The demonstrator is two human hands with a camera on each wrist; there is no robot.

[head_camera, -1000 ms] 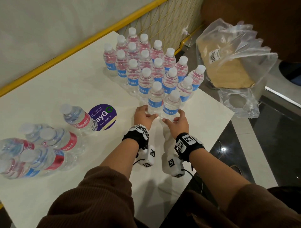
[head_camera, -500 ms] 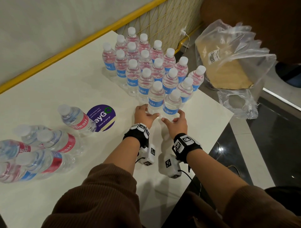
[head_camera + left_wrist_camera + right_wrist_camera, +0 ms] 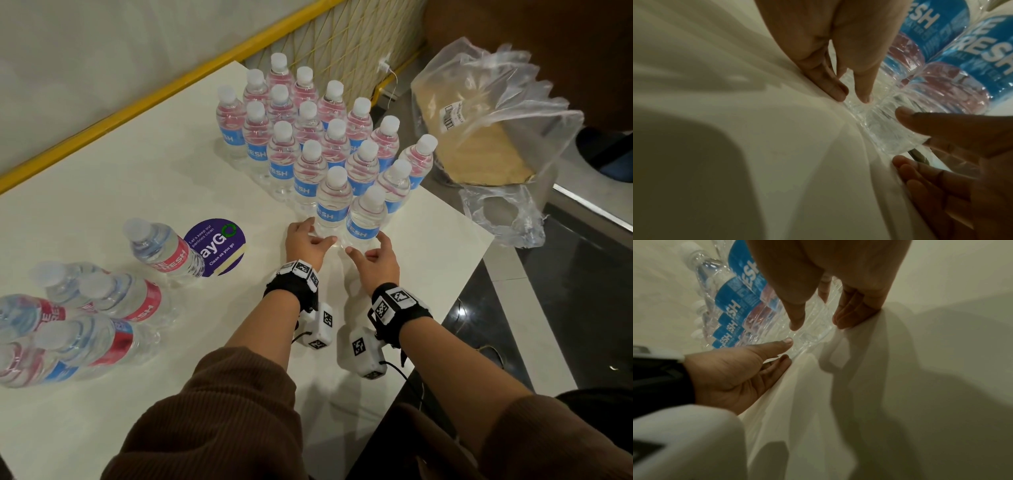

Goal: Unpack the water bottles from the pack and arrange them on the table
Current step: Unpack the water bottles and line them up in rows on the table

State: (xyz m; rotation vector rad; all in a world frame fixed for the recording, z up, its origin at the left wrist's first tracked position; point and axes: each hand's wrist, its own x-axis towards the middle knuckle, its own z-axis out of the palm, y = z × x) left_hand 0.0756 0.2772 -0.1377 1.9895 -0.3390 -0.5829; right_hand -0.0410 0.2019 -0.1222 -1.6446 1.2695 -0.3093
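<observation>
Several upright water bottles with blue labels [image 3: 308, 137] stand in rows at the far right of the white table [image 3: 137, 164]. The two nearest ones [image 3: 330, 205] [image 3: 366, 219] stand side by side. My left hand [image 3: 308, 240] lies against the base of the left one, fingers fairly straight on the tabletop. My right hand [image 3: 375, 255] lies the same way at the base of the right one. In the left wrist view, my left hand [image 3: 853, 95] touches the clear bottle base [image 3: 879, 123] from one side and my right hand [image 3: 920, 146] from the other. The right wrist view shows my right hand [image 3: 818, 322] and left hand [image 3: 785, 350] flanking it.
Several bottles with red labels [image 3: 113, 301] lie on their sides at the table's left, one [image 3: 164, 250] beside a round purple sticker [image 3: 215, 246]. The table's right edge [image 3: 462, 267] is close to my right hand. A clear plastic bag with cardboard [image 3: 479, 137] sits beyond it.
Both hands have stayed at the bases of the two front bottles; only the head view has shifted slightly.
</observation>
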